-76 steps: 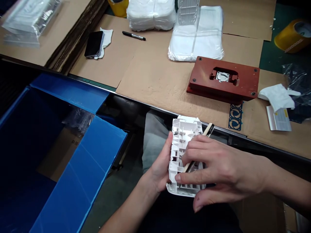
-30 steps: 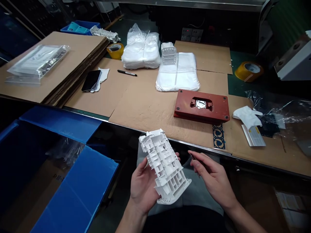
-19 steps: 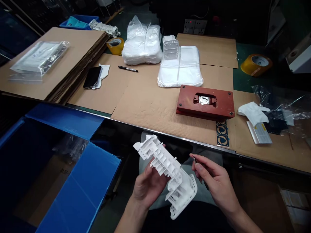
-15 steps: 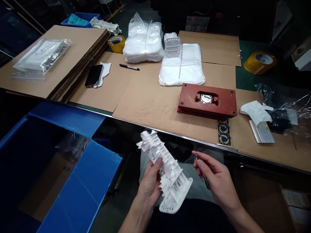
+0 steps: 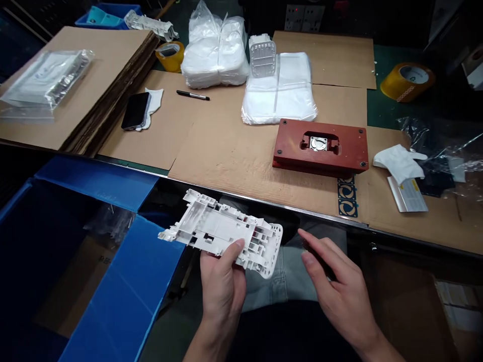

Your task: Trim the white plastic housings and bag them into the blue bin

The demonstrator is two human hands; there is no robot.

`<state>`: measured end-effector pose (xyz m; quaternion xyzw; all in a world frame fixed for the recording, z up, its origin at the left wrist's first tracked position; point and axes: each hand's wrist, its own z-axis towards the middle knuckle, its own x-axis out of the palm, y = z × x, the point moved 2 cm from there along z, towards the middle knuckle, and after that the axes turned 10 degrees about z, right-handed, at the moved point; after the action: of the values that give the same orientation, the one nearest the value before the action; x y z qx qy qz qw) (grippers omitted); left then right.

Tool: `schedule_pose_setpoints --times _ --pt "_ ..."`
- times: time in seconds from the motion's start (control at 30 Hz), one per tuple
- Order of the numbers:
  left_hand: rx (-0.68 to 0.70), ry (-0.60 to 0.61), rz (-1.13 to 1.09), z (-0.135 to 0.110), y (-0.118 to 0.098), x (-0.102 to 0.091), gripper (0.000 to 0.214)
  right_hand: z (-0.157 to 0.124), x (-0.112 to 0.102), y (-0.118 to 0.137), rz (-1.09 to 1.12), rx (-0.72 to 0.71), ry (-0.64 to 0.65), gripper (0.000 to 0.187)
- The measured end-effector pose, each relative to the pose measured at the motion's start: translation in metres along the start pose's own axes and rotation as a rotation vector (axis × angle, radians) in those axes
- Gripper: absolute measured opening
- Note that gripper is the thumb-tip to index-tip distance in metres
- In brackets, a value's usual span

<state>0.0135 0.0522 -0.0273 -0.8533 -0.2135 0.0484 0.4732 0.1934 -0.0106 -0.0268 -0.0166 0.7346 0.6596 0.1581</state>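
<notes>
My left hand (image 5: 224,281) is closed on a white plastic frame (image 5: 222,226), thumb on its upper face and fingers beneath. The frame lies almost flat over my lap, its rounded, slotted end to the right and its open, pronged end to the left. To the right of it, apart from the frame, my right hand (image 5: 335,286) is closed around a slim dark metal tool (image 5: 320,260). Most of the tool is hidden by my fingers, so its tip is hard to make out.
Beyond the table edge sits a red block fixture (image 5: 320,148). Behind it are bundled white bags (image 5: 279,95). A pen (image 5: 192,95), a phone (image 5: 136,110) and tape (image 5: 407,81) lie around. A blue box (image 5: 124,296) stands open at lower left; cardboard sheets (image 5: 105,50) are stacked above.
My left hand has turned the white plastic frame from a steep tilt with its ribbed side showing to nearly flat, flatter face up. The tool in my right hand is now more hidden.
</notes>
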Motion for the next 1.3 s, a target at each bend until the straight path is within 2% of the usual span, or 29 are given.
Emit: schedule_pose_setpoints --times 0.23,0.6,0.87,1.3 --pt "0.125 -0.081 0.051 -0.009 -0.004 0.006 0.075 0.005 0.005 0.018 -0.158 -0.195 0.031 0.039" --pt "0.125 -0.102 0.059 -0.012 -0.006 0.005 0.073 0.001 0.005 0.017 -0.220 -0.276 0.005 0.033" --pt "0.080 -0.081 0.021 -0.014 -0.006 0.008 0.074 0.004 0.006 0.015 -0.187 -0.212 0.000 0.043" --pt "0.027 -0.093 -0.045 -0.015 -0.001 0.007 0.077 0.003 0.007 0.013 -0.167 -0.227 -0.007 0.035"
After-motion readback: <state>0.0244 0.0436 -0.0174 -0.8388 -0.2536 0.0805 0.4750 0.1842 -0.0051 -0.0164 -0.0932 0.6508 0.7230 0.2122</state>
